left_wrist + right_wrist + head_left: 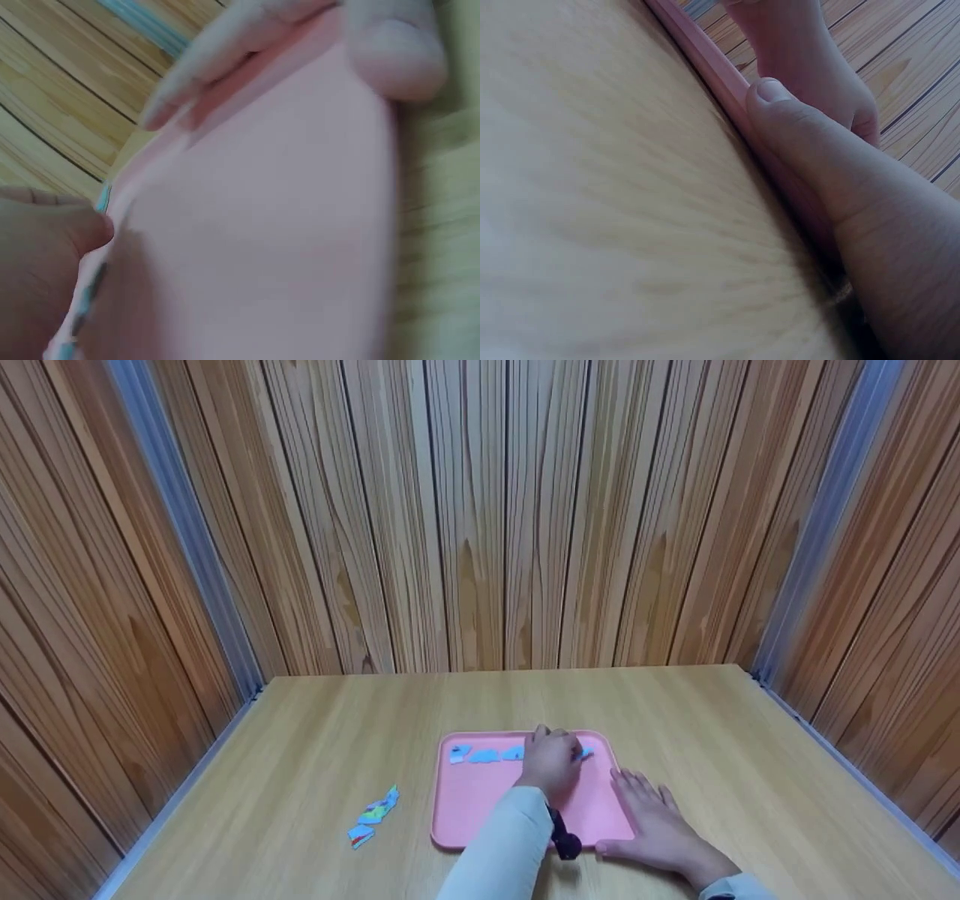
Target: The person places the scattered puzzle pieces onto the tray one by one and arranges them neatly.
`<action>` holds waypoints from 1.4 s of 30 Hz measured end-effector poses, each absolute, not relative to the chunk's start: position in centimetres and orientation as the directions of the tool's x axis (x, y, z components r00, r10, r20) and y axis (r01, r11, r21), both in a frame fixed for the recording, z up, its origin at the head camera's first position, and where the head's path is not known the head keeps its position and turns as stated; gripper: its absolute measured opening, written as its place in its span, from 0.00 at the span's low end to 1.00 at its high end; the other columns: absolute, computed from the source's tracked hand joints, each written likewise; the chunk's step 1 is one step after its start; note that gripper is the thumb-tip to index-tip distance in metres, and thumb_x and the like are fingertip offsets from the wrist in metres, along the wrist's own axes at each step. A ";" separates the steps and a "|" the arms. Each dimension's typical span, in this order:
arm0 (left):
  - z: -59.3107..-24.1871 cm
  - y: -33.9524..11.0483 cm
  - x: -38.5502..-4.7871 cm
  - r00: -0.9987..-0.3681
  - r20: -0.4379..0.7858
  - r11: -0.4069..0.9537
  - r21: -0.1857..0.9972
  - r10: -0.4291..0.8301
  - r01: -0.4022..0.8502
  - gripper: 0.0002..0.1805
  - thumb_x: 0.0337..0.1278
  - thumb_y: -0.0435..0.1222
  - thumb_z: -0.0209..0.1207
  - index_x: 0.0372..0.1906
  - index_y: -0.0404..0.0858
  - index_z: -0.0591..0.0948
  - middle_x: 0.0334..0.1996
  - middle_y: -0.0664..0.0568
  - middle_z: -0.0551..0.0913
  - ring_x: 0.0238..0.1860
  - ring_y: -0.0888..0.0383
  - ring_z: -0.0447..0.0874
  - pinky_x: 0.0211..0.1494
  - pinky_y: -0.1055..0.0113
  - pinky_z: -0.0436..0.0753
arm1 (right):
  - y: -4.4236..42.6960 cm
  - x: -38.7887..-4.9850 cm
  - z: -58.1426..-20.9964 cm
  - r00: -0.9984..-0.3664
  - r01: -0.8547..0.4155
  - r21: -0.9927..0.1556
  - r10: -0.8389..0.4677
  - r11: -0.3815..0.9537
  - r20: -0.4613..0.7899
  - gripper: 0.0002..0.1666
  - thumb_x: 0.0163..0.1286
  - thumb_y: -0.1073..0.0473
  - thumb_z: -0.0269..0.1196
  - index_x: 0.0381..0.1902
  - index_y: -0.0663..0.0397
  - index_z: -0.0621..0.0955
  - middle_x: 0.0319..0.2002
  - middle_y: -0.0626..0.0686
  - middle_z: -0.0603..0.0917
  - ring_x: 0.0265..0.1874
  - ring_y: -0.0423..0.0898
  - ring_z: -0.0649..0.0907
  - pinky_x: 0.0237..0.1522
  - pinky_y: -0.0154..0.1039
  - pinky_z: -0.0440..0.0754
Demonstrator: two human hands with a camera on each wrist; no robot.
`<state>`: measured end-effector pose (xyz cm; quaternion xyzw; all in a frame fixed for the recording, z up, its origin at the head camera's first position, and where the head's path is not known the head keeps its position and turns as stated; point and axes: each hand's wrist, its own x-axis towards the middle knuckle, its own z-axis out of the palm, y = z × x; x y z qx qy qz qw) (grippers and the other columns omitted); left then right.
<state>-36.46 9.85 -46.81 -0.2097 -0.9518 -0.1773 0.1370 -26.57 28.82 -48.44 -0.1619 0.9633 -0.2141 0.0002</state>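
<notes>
A pink tray (480,810) lies on the table, with a row of flat light-blue printed pieces (484,755) along its far side. My left hand (553,761) reaches over the tray, its fingers curled down at the row's right part. In the left wrist view its thumb and fingers (45,262) meet at a light-blue piece (103,196), which they seem to pinch; the hand hides most of it. My right hand (660,825) rests at the tray's near right corner, fingers spread along the right rim. Its thumb (795,135) touches the near rim in the right wrist view.
Left of the tray, several blue, green and red printed pieces (377,808) lie on the bare wooden table (300,750). Wood-panelled walls (480,525) with metal corner posts stand behind and at both sides. A black wrist device (564,840) hangs from the left sleeve.
</notes>
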 end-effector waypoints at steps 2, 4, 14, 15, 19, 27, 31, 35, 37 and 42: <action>-47.1 9.9 -36.3 -0.866 0.326 0.872 0.188 0.379 0.452 0.07 0.66 0.47 0.62 0.38 0.55 0.89 0.43 0.65 0.85 0.51 0.56 0.74 0.58 0.56 0.70 | 28.8 -26.6 -48.4 -0.952 -0.294 -0.419 -0.303 0.859 0.046 0.73 0.54 0.21 0.64 0.80 0.63 0.51 0.79 0.66 0.52 0.77 0.69 0.49 0.69 0.73 0.38; -47.2 10.0 -36.1 -0.858 0.310 0.881 0.107 0.410 0.460 0.09 0.68 0.48 0.60 0.39 0.56 0.90 0.45 0.66 0.85 0.53 0.56 0.74 0.62 0.54 0.69 | 28.8 -26.7 -48.4 -0.952 -0.290 -0.417 -0.303 0.861 0.038 0.73 0.54 0.21 0.64 0.80 0.63 0.50 0.79 0.67 0.51 0.77 0.70 0.49 0.69 0.73 0.38; -47.1 10.0 -35.8 -0.846 0.235 0.876 -0.055 0.478 0.480 0.16 0.74 0.49 0.51 0.48 0.54 0.88 0.53 0.63 0.83 0.58 0.55 0.72 0.68 0.54 0.66 | 28.8 -26.8 -48.5 -0.954 -0.287 -0.405 -0.299 0.868 0.035 0.74 0.54 0.20 0.64 0.80 0.62 0.50 0.79 0.67 0.51 0.77 0.70 0.49 0.69 0.73 0.37; -47.2 9.9 -35.8 -0.845 0.236 0.875 -0.051 0.480 0.482 0.16 0.75 0.49 0.50 0.50 0.54 0.88 0.53 0.62 0.82 0.58 0.55 0.72 0.69 0.54 0.65 | 28.8 -26.7 -48.6 -0.953 -0.287 -0.407 -0.300 0.867 0.032 0.74 0.54 0.20 0.64 0.80 0.62 0.50 0.79 0.67 0.51 0.77 0.70 0.49 0.69 0.73 0.37; -47.6 9.4 -35.4 -0.859 0.227 0.882 0.003 0.458 0.471 0.18 0.75 0.48 0.49 0.58 0.53 0.85 0.58 0.60 0.80 0.63 0.53 0.70 0.73 0.53 0.62 | 28.6 -26.8 -48.8 -0.950 -0.294 -0.409 -0.311 0.864 0.028 0.73 0.54 0.20 0.63 0.80 0.61 0.49 0.79 0.66 0.51 0.77 0.69 0.48 0.70 0.72 0.36; -46.1 8.4 -34.2 -0.860 0.274 0.875 0.107 0.430 0.472 0.21 0.71 0.48 0.55 0.65 0.53 0.80 0.62 0.58 0.76 0.65 0.53 0.68 0.70 0.54 0.64 | 28.9 -26.3 -48.9 -0.928 -0.372 -0.374 -0.333 0.850 0.166 0.71 0.53 0.22 0.65 0.78 0.66 0.56 0.77 0.69 0.57 0.75 0.70 0.55 0.69 0.73 0.43; -44.6 6.6 -33.4 -0.883 0.290 0.883 0.188 0.369 0.431 0.23 0.66 0.47 0.59 0.66 0.53 0.80 0.61 0.57 0.77 0.64 0.53 0.68 0.69 0.54 0.65 | 28.8 -26.3 -48.8 -0.917 -0.397 -0.356 -0.346 0.846 0.200 0.71 0.54 0.23 0.66 0.77 0.67 0.57 0.76 0.70 0.58 0.75 0.71 0.56 0.68 0.74 0.45; -43.5 4.4 -32.2 -0.911 0.309 0.894 0.270 0.272 0.359 0.23 0.63 0.45 0.61 0.63 0.51 0.81 0.59 0.54 0.78 0.62 0.51 0.69 0.69 0.52 0.65 | 28.7 -26.5 -48.8 -0.922 -0.386 -0.356 -0.342 0.851 0.180 0.71 0.54 0.23 0.65 0.78 0.66 0.56 0.76 0.70 0.57 0.75 0.71 0.54 0.69 0.74 0.43; -43.1 3.2 -31.7 -0.921 0.311 0.889 0.315 0.233 0.332 0.22 0.64 0.45 0.62 0.62 0.50 0.82 0.59 0.54 0.78 0.63 0.51 0.69 0.70 0.51 0.65 | 28.8 -26.5 -48.8 -0.922 -0.386 -0.357 -0.343 0.851 0.181 0.71 0.54 0.24 0.66 0.78 0.67 0.56 0.76 0.70 0.57 0.75 0.71 0.55 0.69 0.74 0.43; -42.3 0.0 -30.3 -0.937 0.314 0.876 0.394 0.156 0.278 0.20 0.65 0.46 0.61 0.61 0.51 0.82 0.61 0.54 0.77 0.66 0.50 0.67 0.71 0.49 0.64 | 28.9 -26.4 -48.9 -0.912 -0.407 -0.363 -0.350 0.838 0.213 0.70 0.53 0.25 0.68 0.77 0.68 0.58 0.75 0.71 0.59 0.74 0.72 0.56 0.69 0.74 0.44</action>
